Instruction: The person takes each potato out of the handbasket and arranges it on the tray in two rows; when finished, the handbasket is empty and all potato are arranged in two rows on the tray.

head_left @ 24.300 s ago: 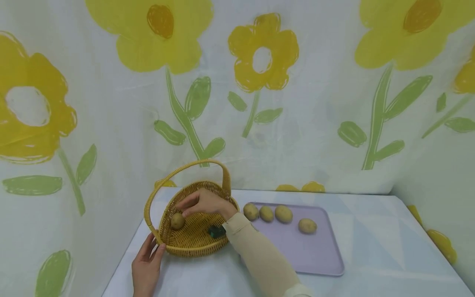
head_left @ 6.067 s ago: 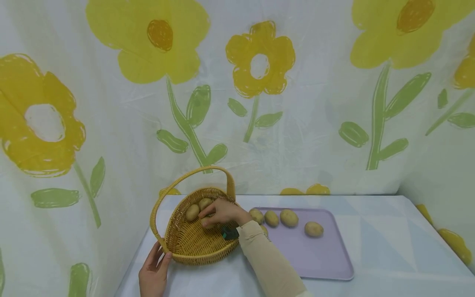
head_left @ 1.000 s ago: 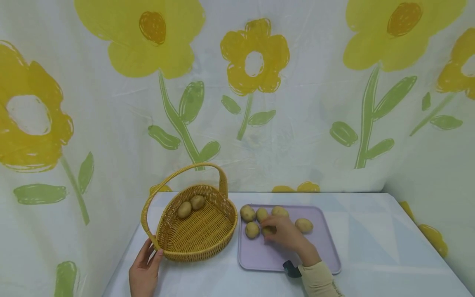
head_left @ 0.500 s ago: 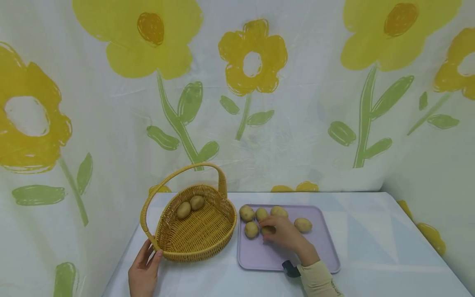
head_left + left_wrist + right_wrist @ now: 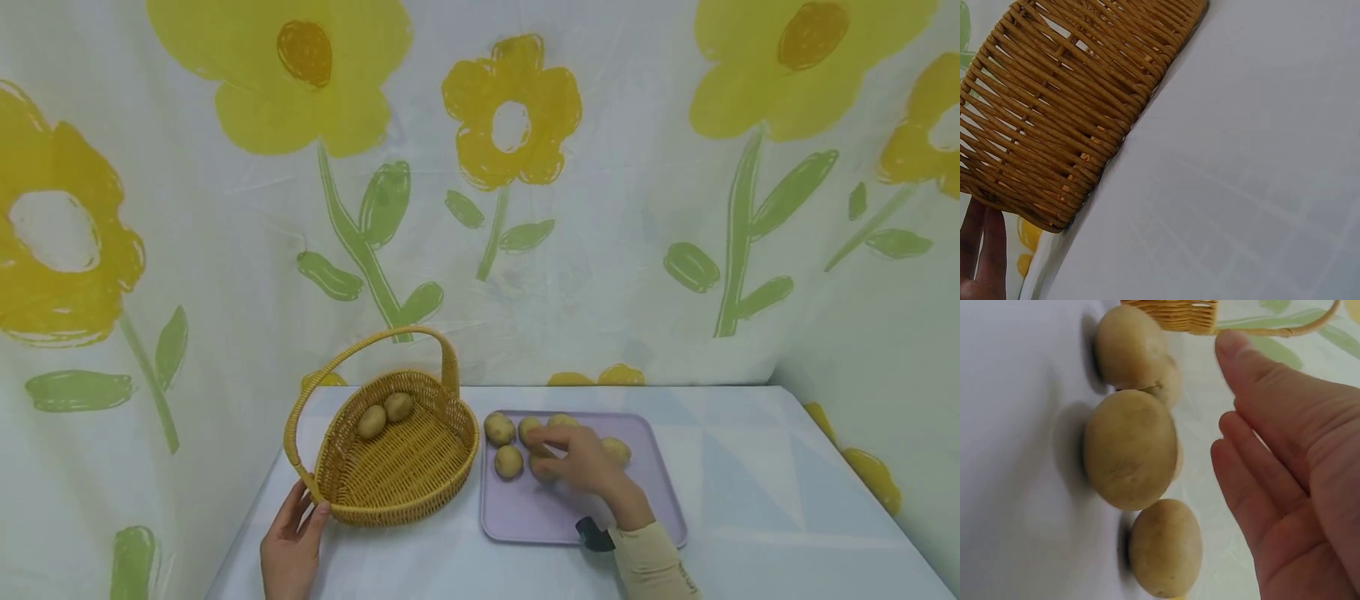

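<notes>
My left hand (image 5: 291, 546) holds the near left rim of a yellow wicker basket (image 5: 450, 492), thumb in front, fingers behind by the handle's foot. In the left wrist view its fingers (image 5: 991, 256) touch the woven wall (image 5: 1060, 94). Two potatoes lie against the basket's back left wall, one of them the front potato (image 5: 371, 422). My right hand (image 5: 588, 462) hovers over a lilac tray (image 5: 517, 521) with several potatoes. It partly covers the nearest potato (image 5: 536, 464). In the right wrist view the hand (image 5: 1310, 469) stands apart from the potatoes (image 5: 1130, 450), holding nothing.
The basket's tall arched handle (image 5: 352, 354) rises above its left and back side. A white and pale blue tabletop (image 5: 757, 500) carries everything. Behind it hangs a flower-print cloth (image 5: 600, 275). A dark device (image 5: 595, 535) sits at the right wrist.
Six seconds ago my right hand was inside the basket at a third potato; the basket now has two, the tray one more. Over the last half second, that hand has risen off a tray potato.
</notes>
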Tool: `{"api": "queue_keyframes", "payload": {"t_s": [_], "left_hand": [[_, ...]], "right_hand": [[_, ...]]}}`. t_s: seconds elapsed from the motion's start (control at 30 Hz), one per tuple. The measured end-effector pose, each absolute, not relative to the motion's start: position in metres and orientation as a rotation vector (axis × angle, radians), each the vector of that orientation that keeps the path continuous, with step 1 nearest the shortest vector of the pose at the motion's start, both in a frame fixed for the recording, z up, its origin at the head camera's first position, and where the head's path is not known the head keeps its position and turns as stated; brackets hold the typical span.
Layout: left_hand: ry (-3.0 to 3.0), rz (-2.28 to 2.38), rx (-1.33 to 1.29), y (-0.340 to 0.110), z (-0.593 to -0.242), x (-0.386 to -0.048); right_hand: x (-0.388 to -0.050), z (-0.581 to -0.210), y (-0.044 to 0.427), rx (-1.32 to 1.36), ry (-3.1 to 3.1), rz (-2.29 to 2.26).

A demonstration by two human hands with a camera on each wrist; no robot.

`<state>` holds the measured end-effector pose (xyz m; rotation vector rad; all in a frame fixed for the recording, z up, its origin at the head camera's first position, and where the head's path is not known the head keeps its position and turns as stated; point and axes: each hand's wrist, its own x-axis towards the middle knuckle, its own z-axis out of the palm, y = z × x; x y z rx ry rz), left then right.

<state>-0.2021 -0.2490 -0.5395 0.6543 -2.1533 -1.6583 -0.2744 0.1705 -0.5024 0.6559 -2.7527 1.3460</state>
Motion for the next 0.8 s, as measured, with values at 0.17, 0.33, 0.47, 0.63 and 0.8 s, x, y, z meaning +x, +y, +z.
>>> {"api": "queue_keyframes", "payload": {"t_s": [0.17, 0.33, 0.47, 0.63, 0.8], "left_hand": [[-2.149, -1.673, 0.667, -0.248, -0.539, -0.202], [-2.141, -1.688, 0.668, -0.249, -0.539, -0.202], [-2.136, -1.683, 0.667, -0.249, -0.541, -0.202], [-2.151, -1.642, 0.653, -0.249, -0.544, -0.203], [-2.156, -1.644, 0.642, -0.251, -0.544, -0.203]], "right_hand": [[-0.276, -0.494, 0.171, 0.805, -2.599, 1.47], [-0.281, -0.481, 0.162, 0.807, -2.538, 1.605], [-0.291, -0.469, 0.146, 0.889, -2.447, 1.743], [-0.301, -0.456, 0.123, 0.927, -2.352, 1.932], [-0.308, -0.445, 0.104, 0.901, -2.338, 2.042]]}}
